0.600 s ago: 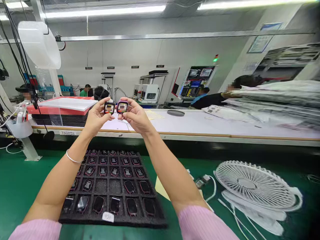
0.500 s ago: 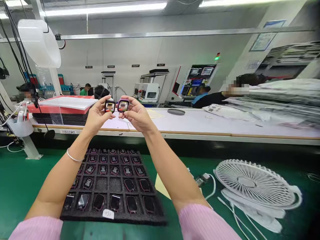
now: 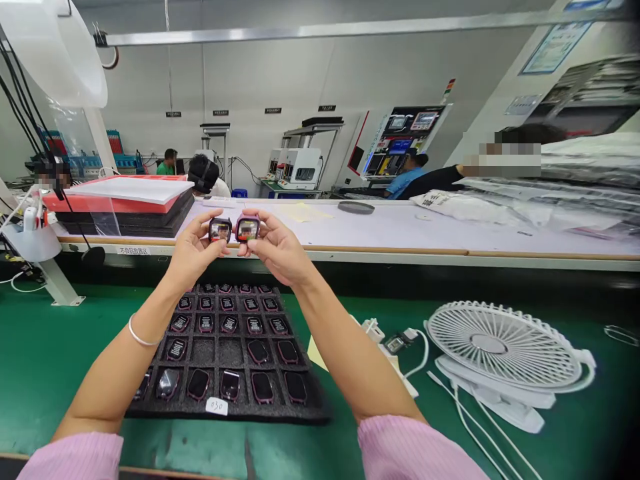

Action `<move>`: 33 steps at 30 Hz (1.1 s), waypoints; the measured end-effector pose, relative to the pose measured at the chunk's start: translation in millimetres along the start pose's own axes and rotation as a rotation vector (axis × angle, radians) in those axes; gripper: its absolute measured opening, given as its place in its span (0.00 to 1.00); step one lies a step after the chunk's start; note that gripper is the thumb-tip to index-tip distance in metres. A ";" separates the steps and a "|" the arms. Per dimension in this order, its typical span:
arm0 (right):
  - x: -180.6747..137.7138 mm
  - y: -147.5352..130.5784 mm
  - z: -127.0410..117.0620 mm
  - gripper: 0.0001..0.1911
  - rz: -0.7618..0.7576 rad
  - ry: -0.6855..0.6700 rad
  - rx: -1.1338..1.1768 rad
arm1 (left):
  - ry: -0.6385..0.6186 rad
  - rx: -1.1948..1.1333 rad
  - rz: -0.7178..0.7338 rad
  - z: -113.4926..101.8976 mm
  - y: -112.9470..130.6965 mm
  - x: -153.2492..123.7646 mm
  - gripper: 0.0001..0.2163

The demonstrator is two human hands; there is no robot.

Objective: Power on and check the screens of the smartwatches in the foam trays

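My left hand [image 3: 193,252] pinches a small black-framed watch body [image 3: 219,230] with its screen lit. My right hand [image 3: 277,250] pinches a second, pink-framed watch body [image 3: 247,229], also lit. Both are held side by side in the air above a black foam tray [image 3: 200,350] on the green mat. The tray holds several more watch bodies in its pockets, with two pockets bare in the middle row. A white label [image 3: 217,406] sits on the tray's near edge.
A white desk fan [image 3: 500,353] lies face up at the right, with cables and a small device [image 3: 395,343] beside it. A raised white bench [image 3: 400,233] crosses behind, carrying stacked trays [image 3: 120,207] and plastic bags. Other people work at benches beyond.
Both hands have come down a little with the two watch bodies, and my view has tilted lower and nearer the tray.
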State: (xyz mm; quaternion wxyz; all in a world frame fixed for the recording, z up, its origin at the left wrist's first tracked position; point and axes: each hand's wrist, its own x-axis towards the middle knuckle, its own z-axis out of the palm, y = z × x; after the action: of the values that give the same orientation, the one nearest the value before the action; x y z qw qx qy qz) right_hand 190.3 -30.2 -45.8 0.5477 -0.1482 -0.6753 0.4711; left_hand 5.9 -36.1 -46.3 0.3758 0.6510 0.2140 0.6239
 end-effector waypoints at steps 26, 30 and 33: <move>-92.2 84.3 0.5 0.21 0.371 0.169 0.212 | 0.006 0.008 -0.487 2.3 -61.3 -91.6 0.22; -90.8 88.2 0.8 0.18 0.385 0.211 0.181 | 0.022 0.024 -0.506 2.8 -64.2 -92.4 0.20; -90.8 88.6 1.2 0.18 0.385 0.219 0.161 | 0.028 0.020 -0.510 3.2 -65.1 -92.9 0.20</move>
State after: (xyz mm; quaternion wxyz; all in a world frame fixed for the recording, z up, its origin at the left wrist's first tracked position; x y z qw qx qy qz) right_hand 193.5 -50.4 -171.0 0.5278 -0.2803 -0.5315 0.6003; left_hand 9.3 -65.6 -155.8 0.5117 0.5710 0.3825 0.5155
